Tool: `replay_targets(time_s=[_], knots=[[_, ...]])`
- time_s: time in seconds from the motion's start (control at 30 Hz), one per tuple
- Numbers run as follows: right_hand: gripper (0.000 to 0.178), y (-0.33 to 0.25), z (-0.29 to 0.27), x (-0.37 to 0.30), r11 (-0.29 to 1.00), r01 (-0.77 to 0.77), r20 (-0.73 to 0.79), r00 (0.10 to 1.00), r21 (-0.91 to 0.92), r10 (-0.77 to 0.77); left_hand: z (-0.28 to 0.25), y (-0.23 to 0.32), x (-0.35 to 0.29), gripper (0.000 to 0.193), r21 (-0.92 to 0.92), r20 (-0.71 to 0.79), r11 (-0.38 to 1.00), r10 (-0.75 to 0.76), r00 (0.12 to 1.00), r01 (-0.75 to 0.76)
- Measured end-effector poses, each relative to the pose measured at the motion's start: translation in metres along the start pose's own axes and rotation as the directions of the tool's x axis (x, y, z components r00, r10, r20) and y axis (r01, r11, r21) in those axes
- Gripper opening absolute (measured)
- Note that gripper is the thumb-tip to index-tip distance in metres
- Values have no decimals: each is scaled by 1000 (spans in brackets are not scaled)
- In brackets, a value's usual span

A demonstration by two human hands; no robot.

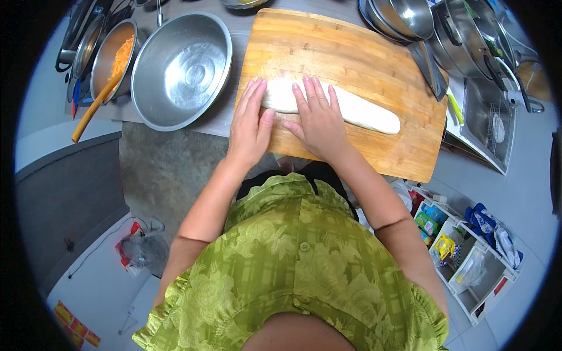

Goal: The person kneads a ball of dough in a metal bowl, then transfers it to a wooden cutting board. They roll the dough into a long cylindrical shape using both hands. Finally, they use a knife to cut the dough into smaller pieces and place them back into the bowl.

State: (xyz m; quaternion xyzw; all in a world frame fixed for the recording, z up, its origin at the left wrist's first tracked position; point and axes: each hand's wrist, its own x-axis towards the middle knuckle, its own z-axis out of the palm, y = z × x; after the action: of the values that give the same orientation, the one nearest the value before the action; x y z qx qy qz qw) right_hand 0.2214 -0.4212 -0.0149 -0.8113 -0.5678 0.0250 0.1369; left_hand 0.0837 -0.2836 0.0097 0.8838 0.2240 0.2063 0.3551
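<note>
- Bowl [104, 61] of metal, the smaller one, at ten o'clock in the view, holding orange food [122, 58]; a brownish-orange handle [98, 107] sticks out of it toward seven o'clock.
- Large bowl [170, 79], also metal, just beside it on the grey desk [242, 32], between ten and eleven o'clock.
- Left hand [249, 126], at eleven o'clock, lies at the left end of a white dough roll [366, 114]. Its fingers are straight and held together, pointing just past twelve, the thumb a little apart. Whether the palm touches the dough, I cannot tell.
- Green shirt [304, 251] with a leafy pattern, at six o'clock.
- Right hand [322, 121], at one o'clock, rests flat across the dough roll, fingers slightly apart and pointing to eleven, thumb reaching toward the left hand.
- The dough roll itself lies on the wooden cutting board [342, 44], running from under the hands to a rounded end at two o'clock.
- Metal bowls [407, 14], stacked at one o'clock, by the board's far right corner.
- White shelf [494, 272], at four o'clock, with packets in its compartments.
- Sink [475, 111], between two and three o'clock.
</note>
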Motion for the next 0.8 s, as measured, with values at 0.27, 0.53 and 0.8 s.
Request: replay_targets(time_s=[0.27, 0.53, 0.8], knots=[[81, -15, 18, 17, 993, 105, -67, 993, 52, -102, 3, 3, -9, 46, -133, -126, 989, -78, 989, 61], [71, 0, 4, -53, 988, 118, 135, 982, 98, -131, 22, 19, -32, 54, 82, 143, 982, 157, 977, -170], [70, 44, -19, -52, 999, 44, -50, 998, 17, -43, 58, 6, 6, 78, 342, 216, 903, 193, 957, -260]])
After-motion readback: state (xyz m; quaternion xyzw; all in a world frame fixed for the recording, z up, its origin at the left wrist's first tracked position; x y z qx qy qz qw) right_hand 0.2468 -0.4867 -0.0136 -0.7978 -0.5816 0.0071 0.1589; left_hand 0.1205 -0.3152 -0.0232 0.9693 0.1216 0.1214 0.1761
